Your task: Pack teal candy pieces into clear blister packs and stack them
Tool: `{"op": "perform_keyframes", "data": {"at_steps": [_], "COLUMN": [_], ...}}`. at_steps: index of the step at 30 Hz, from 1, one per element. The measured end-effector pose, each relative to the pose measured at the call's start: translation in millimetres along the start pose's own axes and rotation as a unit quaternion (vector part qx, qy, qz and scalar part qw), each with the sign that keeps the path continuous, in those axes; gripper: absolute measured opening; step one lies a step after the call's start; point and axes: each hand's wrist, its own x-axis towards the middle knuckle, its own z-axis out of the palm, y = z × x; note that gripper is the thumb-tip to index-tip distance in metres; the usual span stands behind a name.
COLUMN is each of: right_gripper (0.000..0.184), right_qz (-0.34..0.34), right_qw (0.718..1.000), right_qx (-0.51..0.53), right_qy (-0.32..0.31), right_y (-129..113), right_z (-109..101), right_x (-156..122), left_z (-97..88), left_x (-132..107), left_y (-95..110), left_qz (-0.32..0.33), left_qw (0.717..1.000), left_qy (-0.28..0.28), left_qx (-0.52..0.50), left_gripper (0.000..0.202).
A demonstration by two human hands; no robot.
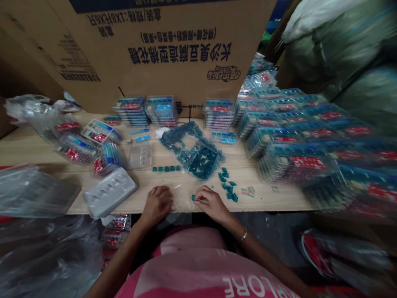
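Note:
My right hand pinches a small teal square piece between thumb and fingertips, just above the table's front edge. My left hand rests on the wood to the left, its fingers curled inward; whatever they may hold is hidden. Beyond the hands, several teal squares lie in a neat row. A clear plastic bag full of the same teal pieces lies behind them, with more pieces spread at its far side. Loose teal squares are scattered right of my right hand.
A white moulded tray and a smaller clear tray lie at left. Stacked clear packs crowd the right side; more stacks stand against a large cardboard box. Striped strips lie right of the loose squares.

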Motion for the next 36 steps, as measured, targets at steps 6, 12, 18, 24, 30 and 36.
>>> {"op": "perform_keyframes", "data": {"at_steps": [6, 12, 18, 24, 30, 36], "right_gripper": [0.008, 0.006, 0.007, 0.016, 0.01, 0.01], "right_qz": [-0.081, -0.118, -0.152, -0.018, 0.171, 0.146], "right_qw": [0.991, 0.982, 0.959, 0.963, 0.91, 0.967], "right_qx": [-0.039, -0.082, -0.188, -0.264, -0.373, -0.189], "right_qy": [-0.095, -0.124, -0.149, 0.05, 0.063, 0.091], "right_y": [7, 15, -4, -2, 13, -2], "right_z": [2, -6, -12, -59, -85, -74], "right_x": [15, 29, 17, 4, 29, 23], "left_z": [10.9, 13.2, 8.0, 10.3, 40.8, 38.1], "left_x": [14, 33, 39, 34, 35, 39], "left_y": [2, 1, -6, 15, 49, 60], "left_qz": [0.03, 0.096, 0.133, 0.183, 0.21, 0.031], "left_qw": [0.999, 0.994, 0.987, 0.979, 0.974, 0.952], "left_qy": [-0.005, -0.032, -0.008, 0.063, -0.005, 0.017], "left_qx": [-0.009, -0.045, -0.091, -0.067, -0.08, -0.306], "left_gripper": [0.013, 0.012, 0.01, 0.015, 0.02, 0.019]}}
